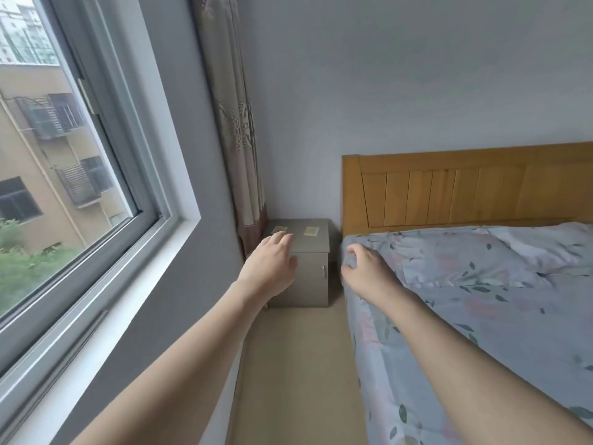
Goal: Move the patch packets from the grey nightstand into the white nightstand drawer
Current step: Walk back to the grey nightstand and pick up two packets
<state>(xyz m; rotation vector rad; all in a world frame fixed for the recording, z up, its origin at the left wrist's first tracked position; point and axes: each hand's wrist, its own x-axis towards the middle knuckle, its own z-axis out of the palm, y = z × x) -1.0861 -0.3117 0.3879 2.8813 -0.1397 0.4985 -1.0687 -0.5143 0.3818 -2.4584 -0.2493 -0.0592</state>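
Your left hand is hovering open near two patch packets lying on the grey nightstand, while your right hand is hanging loosely curled, holding nothing.

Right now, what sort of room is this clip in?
Almost certainly a bedroom: a bed with a wooden headboard, a grey nightstand beside it, and a curtained window.

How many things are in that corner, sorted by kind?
Yellow patch packets: 2, one in full view, one partly behind the left hand
Grey nightstand: 1
Bed: 1
Curtain: 1
Total: 5
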